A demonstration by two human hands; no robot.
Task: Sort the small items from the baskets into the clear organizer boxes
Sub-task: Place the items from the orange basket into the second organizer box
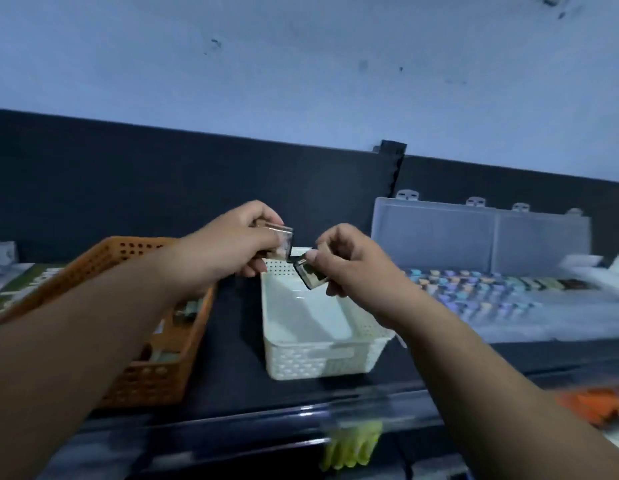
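Orange basket [152, 341] is parked toward the desk's left edge, with stuff seen inside. A small clear item [278, 242] is pinched by the left hand [231, 251] and a small dark item [311, 273] by the right hand [353, 265], both over the white basket [318, 362] mid-desk. The clear organizer box [491, 306] is open toward the right edge. Only fingertip grips are used, so one could easily be fumbled into the white basket tbh.
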